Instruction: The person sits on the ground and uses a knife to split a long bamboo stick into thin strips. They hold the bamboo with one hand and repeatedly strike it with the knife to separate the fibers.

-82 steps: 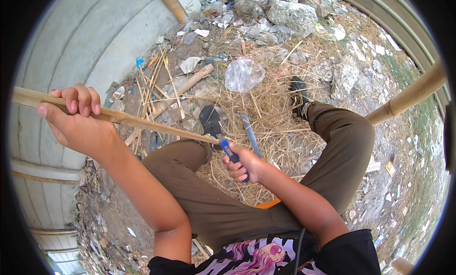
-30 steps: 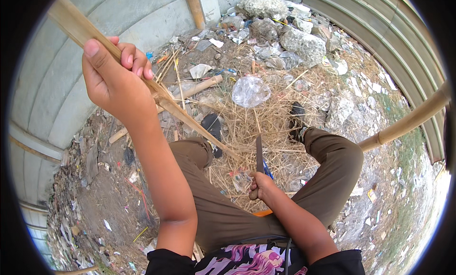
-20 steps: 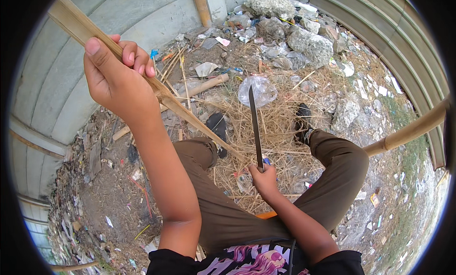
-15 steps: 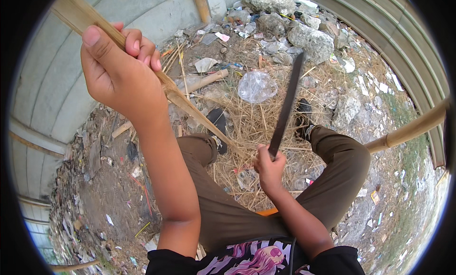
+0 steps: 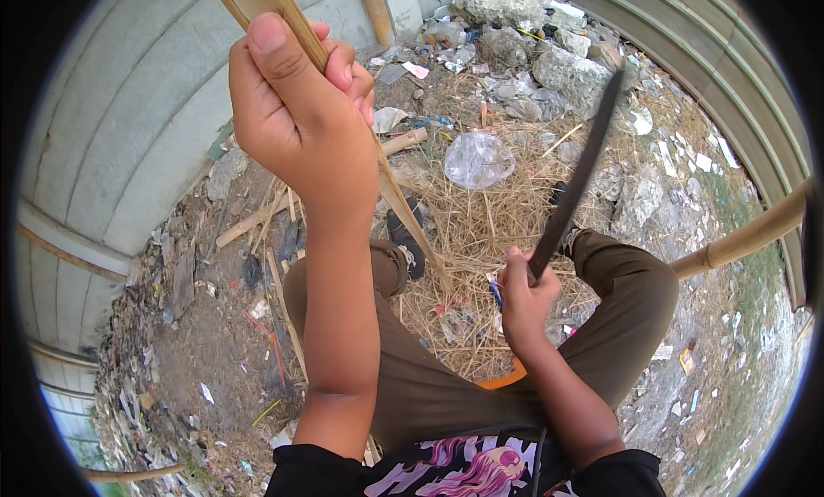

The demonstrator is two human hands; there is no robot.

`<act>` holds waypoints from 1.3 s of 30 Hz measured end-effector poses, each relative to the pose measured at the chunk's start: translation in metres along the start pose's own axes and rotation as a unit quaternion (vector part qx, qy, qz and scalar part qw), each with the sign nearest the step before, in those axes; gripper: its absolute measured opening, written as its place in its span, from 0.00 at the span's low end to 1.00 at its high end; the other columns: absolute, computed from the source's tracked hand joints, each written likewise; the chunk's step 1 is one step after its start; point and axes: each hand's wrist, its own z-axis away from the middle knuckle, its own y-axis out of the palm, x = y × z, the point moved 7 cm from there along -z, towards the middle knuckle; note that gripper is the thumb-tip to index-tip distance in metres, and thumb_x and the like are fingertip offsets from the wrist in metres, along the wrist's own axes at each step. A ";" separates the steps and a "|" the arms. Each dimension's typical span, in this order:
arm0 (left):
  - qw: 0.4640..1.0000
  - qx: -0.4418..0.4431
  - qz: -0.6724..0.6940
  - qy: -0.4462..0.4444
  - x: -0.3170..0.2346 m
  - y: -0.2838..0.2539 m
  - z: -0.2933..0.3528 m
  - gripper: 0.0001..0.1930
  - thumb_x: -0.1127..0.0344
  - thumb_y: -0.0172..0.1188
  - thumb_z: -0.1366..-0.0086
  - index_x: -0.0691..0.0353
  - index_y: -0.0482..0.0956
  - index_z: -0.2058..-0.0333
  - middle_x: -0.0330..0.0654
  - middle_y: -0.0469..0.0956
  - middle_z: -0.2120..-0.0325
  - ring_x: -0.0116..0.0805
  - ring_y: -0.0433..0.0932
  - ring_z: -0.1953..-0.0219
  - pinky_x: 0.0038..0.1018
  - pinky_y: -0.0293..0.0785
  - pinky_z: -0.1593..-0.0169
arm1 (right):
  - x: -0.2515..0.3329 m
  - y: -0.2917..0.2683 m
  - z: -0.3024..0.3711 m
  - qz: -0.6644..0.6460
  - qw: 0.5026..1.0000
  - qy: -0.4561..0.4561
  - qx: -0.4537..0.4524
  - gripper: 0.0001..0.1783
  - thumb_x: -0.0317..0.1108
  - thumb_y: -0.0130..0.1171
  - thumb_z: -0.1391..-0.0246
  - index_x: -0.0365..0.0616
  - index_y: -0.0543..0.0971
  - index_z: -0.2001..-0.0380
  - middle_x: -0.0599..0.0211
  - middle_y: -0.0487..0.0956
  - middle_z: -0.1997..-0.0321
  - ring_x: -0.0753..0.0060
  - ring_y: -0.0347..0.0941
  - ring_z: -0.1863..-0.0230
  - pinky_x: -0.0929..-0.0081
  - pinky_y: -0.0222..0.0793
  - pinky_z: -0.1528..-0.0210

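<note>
My left hand [image 5: 300, 111] is raised high and closed around a split length of bamboo [image 5: 402, 207]. The bamboo slants from the top edge past the hand down to the straw between my feet, where its lower end seems to rest. My right hand [image 5: 527, 301], lower and to the right, grips the handle of a long dark machete [image 5: 578, 179]. Its blade points up and away to the right, apart from the bamboo. The handle is mostly hidden by the fingers.
Bamboo shavings [image 5: 481, 231] cover the ground around my shoes. Beyond lie a clear plastic bag [image 5: 479, 160], a cut bamboo piece [image 5: 403, 142] and concrete chunks [image 5: 573, 75]. A bamboo pole [image 5: 742, 231] stands right of my knee. A concrete wall [image 5: 129, 111] and corrugated sheeting [image 5: 712, 51] bound the place.
My left hand has swung right with the bamboo, which now stands steeper. The machete has shifted right, its tip farther from the bamboo. Both hands keep their hold.
</note>
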 end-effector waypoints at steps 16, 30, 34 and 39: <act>0.996 0.000 0.020 0.086 -0.086 -0.024 -0.002 0.21 0.49 0.49 0.25 0.66 0.69 0.62 0.35 0.63 0.81 0.22 0.58 0.85 0.21 0.56 0.84 | 0.000 0.001 -0.014 0.053 0.992 0.093 0.071 0.14 0.33 0.59 0.38 0.45 0.70 0.78 0.82 0.66 0.87 0.90 0.58 0.86 0.82 0.51 0.84; 0.998 -0.048 -0.018 0.019 -0.015 -0.002 0.009 0.22 0.47 0.48 0.25 0.65 0.67 0.63 0.39 0.63 0.81 0.23 0.60 0.83 0.21 0.59 0.80 | -0.138 -0.012 0.045 0.179 0.881 0.387 0.206 0.12 0.36 0.57 0.40 0.41 0.72 0.74 0.75 0.68 0.87 0.80 0.63 0.88 0.78 0.56 0.86; 0.998 -0.059 -0.010 0.006 -0.005 -0.018 -0.001 0.22 0.47 0.48 0.25 0.65 0.66 0.62 0.38 0.63 0.80 0.23 0.60 0.82 0.23 0.59 0.79 | -0.107 -0.001 0.013 0.172 0.928 0.277 0.181 0.12 0.36 0.56 0.41 0.40 0.72 0.74 0.73 0.67 0.88 0.80 0.64 0.88 0.78 0.59 0.85; 0.999 -0.050 -0.004 0.003 0.000 -0.022 -0.001 0.23 0.46 0.48 0.25 0.65 0.65 0.61 0.39 0.62 0.80 0.25 0.60 0.82 0.24 0.59 0.78 | 0.020 0.019 -0.002 0.022 0.996 -0.019 0.083 0.13 0.29 0.55 0.36 0.44 0.69 0.76 0.77 0.67 0.86 0.87 0.62 0.84 0.82 0.57 0.82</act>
